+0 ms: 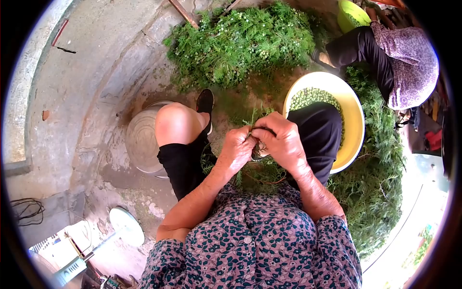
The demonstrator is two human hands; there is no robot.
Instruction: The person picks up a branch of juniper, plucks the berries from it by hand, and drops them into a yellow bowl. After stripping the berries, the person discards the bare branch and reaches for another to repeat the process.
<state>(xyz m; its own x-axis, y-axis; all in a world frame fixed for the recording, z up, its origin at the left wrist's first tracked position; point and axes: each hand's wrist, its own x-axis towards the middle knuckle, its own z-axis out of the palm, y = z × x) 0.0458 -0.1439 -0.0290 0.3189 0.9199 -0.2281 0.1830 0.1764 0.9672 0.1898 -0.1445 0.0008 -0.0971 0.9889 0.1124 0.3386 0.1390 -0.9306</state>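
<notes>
My left hand and my right hand meet above my lap, fingers closed. Between them is a leafy green sprig, whose tip sticks up past my fingertips. It looks like cypress or juniper; my fingers cover its middle. More cut sprigs lie across my lap, just below my hands. A yellow basin stands on the right, partly behind my knee. Small round green berries fill part of it.
A large heap of berry-bearing branches lies ahead, and more greenery spreads along the right. A co-worker sits at upper right near a lime-green basin. A round metal lid or container is beside my left knee; a fan stands lower left.
</notes>
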